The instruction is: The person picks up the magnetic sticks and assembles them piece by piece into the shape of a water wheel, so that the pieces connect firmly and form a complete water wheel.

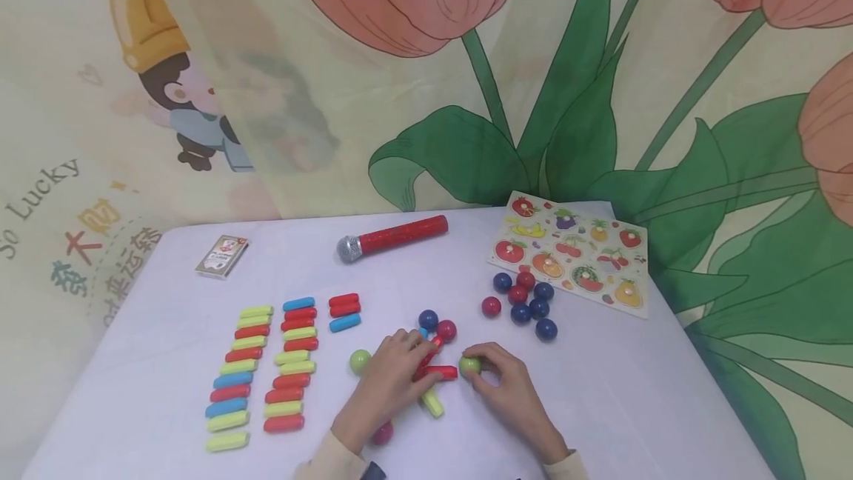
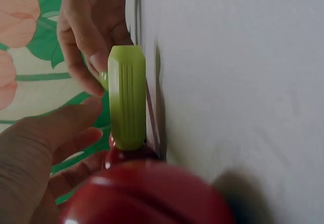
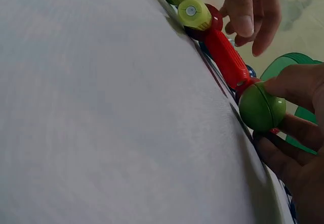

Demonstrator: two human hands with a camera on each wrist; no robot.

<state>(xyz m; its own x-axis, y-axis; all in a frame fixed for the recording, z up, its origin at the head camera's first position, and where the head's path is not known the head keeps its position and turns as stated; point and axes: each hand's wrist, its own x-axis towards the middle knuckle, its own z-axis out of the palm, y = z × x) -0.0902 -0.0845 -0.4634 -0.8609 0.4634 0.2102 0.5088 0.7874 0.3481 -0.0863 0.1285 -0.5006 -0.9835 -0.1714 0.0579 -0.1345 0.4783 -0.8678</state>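
My right hand (image 1: 509, 391) pinches a green ball (image 1: 469, 367) between thumb and fingers, at the outer end of a red stick (image 1: 443, 372). In the right wrist view the green ball (image 3: 262, 106) meets that stick's tip. My left hand (image 1: 393, 372) is over the joined sticks and hides their middle; its fingers (image 3: 243, 21) hang loosely beside them. A yellow-green stick (image 1: 432, 402) points toward the front. Beyond the left hand are a blue ball (image 1: 429, 320) and a red ball (image 1: 447, 330); another green ball (image 1: 360, 361) and a dark red ball (image 1: 383, 433) show on its left.
Two columns of coloured sticks (image 1: 291, 381) lie on the left, with several more (image 1: 344, 310) beside them. Loose blue and red balls (image 1: 520, 312) cluster at right before a fruit puzzle board (image 1: 566, 250). A red microphone (image 1: 400, 235) and a card box (image 1: 223, 256) lie toward the back.
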